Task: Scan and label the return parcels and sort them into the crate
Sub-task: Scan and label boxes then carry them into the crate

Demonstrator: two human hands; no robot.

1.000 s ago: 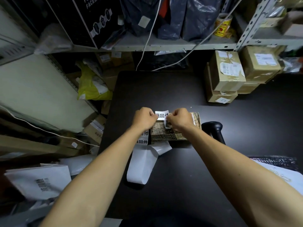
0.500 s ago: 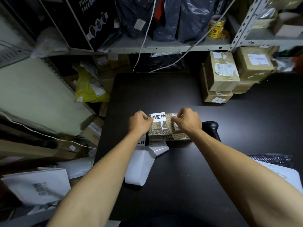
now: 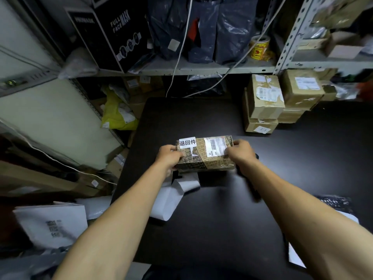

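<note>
Nearest you, spent label backing [image 3: 169, 199] lies on the black table [image 3: 222, 229]. Your left hand [image 3: 169, 156] and right hand [image 3: 240, 153] grip the printed brown parcel [image 3: 203, 158] by its ends, return sticker [image 3: 187, 142] already on. Crating it looks next; the stacked cartons [image 3: 264, 102] beyond seem unprocessed.

Dim storage room. Black bench [image 3: 222, 229] across centre and lower right of the frame. Grey metal shelf [image 3: 201, 68] along the top, perforated upright [image 3: 290, 37] at upper right. Pale wall panel [image 3: 50, 118] at left. White cable [image 3: 179, 47] hanging from the top centre. Floor at lower left crowded, poorly lit.
</note>
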